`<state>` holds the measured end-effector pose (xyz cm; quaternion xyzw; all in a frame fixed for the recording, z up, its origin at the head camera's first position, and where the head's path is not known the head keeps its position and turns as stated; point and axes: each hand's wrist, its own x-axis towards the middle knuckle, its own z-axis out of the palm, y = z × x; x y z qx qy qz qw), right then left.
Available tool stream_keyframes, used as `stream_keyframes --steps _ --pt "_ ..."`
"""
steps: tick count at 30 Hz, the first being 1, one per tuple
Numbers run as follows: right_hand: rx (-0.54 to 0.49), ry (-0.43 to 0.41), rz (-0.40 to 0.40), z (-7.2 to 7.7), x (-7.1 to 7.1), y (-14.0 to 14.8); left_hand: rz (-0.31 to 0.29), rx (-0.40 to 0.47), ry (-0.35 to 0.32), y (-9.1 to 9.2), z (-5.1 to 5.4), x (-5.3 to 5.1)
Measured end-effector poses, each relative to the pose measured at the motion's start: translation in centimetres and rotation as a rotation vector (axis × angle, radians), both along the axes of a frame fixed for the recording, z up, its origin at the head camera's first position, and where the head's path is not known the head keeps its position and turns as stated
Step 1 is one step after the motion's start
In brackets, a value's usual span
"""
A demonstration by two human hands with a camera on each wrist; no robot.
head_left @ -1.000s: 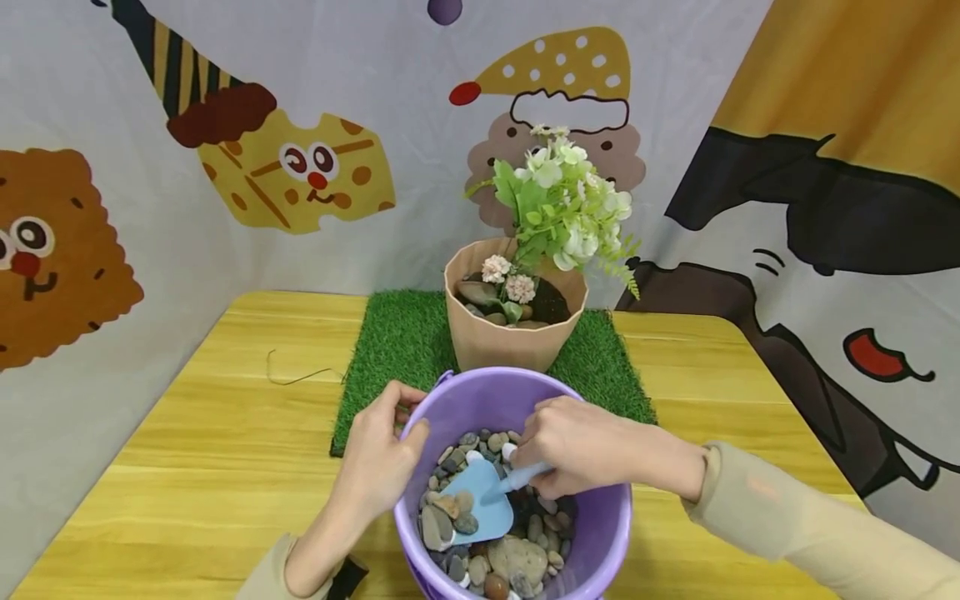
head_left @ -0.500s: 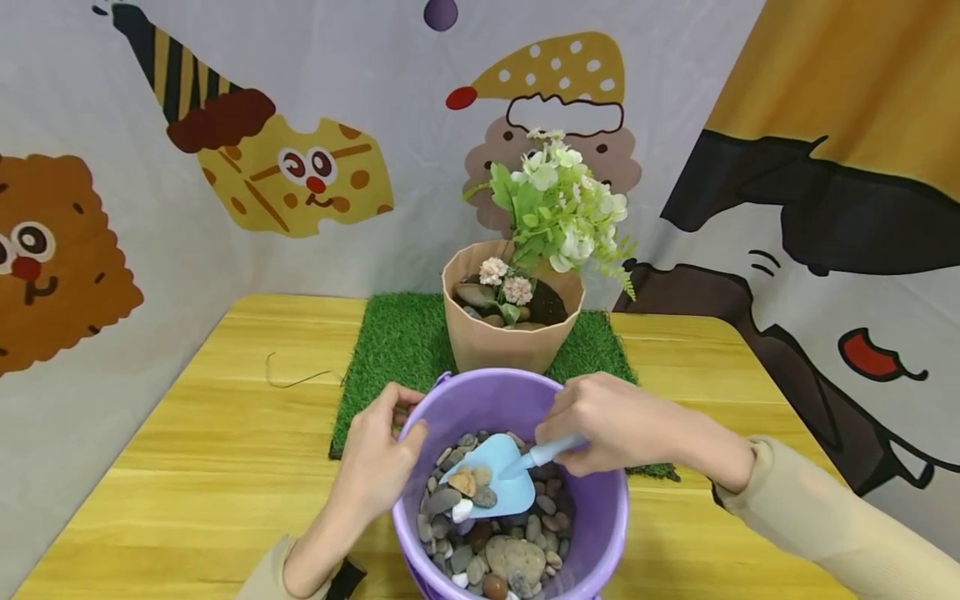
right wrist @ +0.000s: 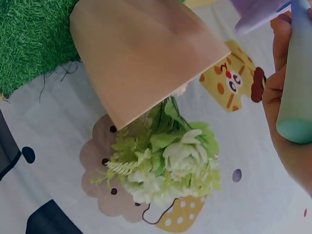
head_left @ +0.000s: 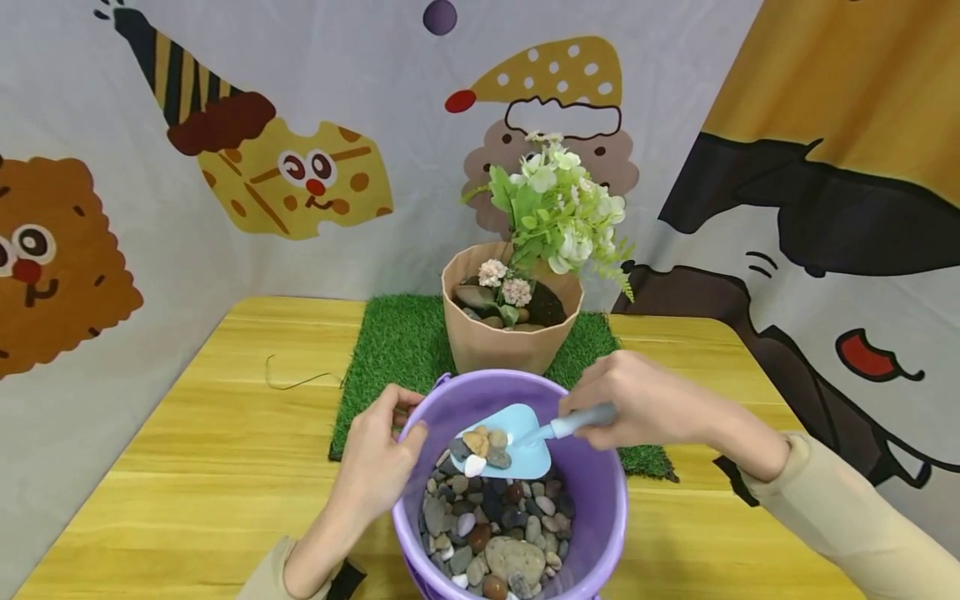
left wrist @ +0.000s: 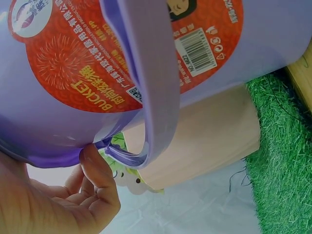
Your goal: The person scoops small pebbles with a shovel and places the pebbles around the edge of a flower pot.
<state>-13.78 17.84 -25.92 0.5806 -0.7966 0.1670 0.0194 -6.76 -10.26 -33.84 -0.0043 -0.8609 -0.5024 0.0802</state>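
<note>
A purple bucket (head_left: pixel 617 533) stands at the table's near side, its bottom covered with mixed pebbles (head_left: pixel 457 533). My left hand (head_left: pixel 381 454) grips the bucket's rim on the left, thumb inside and fingers outside; the left wrist view shows it beside the handle joint (left wrist: pixel 105 144). My right hand (head_left: pixel 637 400) holds a light blue toy shovel (head_left: pixel 528 458) by its handle. The blade, bearing several small stones (head_left: pixel 483 446), hangs inside the bucket's mouth above the pebbles. In the right wrist view the shovel handle (right wrist: pixel 300 78) lies in the curled fingers.
Just behind the bucket, a peach flowerpot (head_left: pixel 510 346) with stones, dark soil and white and pink flowers (head_left: pixel 562 208) stands on a green turf mat (head_left: pixel 401 350). A thin dark strand (head_left: pixel 300 383) lies on the wooden table (head_left: pixel 210 467) at left. A printed cloth (head_left: pixel 420 167) hangs behind.
My right hand has lifted the shovel and its stones off the pebbles, up and to the right. A few stones have slid off the blade. My left hand stays on the rim.
</note>
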Motion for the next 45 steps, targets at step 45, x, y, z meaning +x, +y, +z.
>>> stream_keyframes --steps 45 --pt "0.115 -0.061 -0.827 3.5 -3.8 4.3 0.003 -0.002 -0.011 -0.1 -0.2 -0.1"
